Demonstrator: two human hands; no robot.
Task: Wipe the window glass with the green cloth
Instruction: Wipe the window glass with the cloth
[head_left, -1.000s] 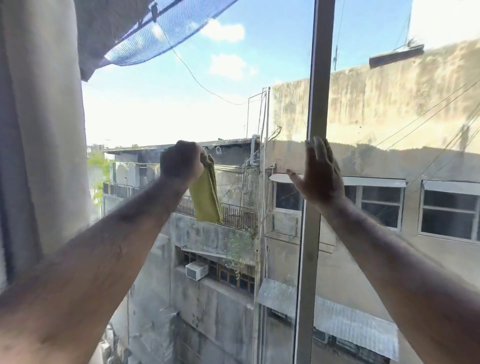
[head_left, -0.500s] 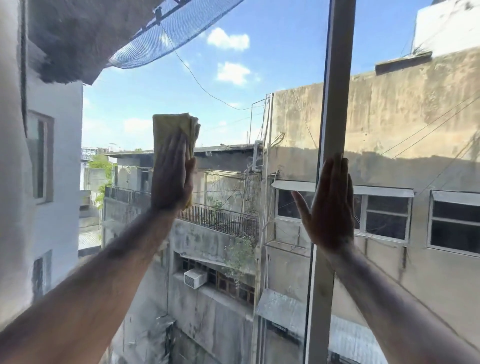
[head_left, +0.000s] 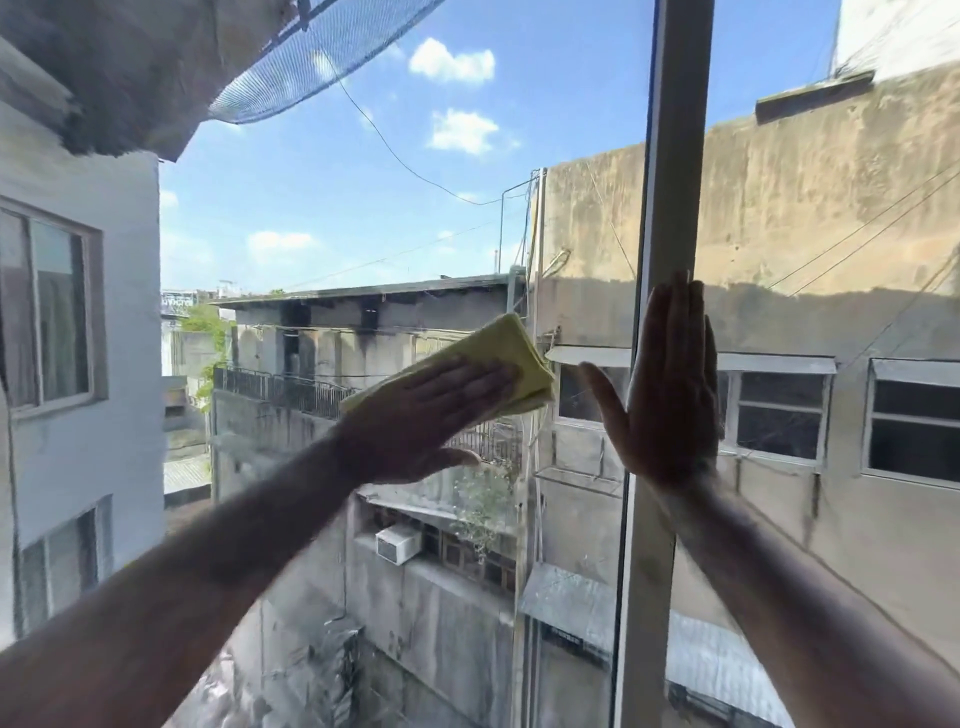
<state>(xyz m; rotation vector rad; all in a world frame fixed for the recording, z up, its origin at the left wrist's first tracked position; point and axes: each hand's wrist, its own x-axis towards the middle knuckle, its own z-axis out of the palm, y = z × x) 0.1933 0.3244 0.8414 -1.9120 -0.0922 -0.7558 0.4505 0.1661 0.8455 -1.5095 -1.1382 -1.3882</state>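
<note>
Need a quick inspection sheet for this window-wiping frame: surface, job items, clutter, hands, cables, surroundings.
Surface: window glass, clear view through; no streaks discernible.
Job's things: green cloth, folded, pressed flat against the glass.
Clutter: nothing seen.
Grippers: left hand flat on the cloth, fingers extended; right hand open, palm over the vertical window frame, holding nothing.
Cables: overhead wire outside, beyond the glass; more wires along the right building.
Surroundings: concrete buildings, blue netting top left, air conditioner below.
</note>
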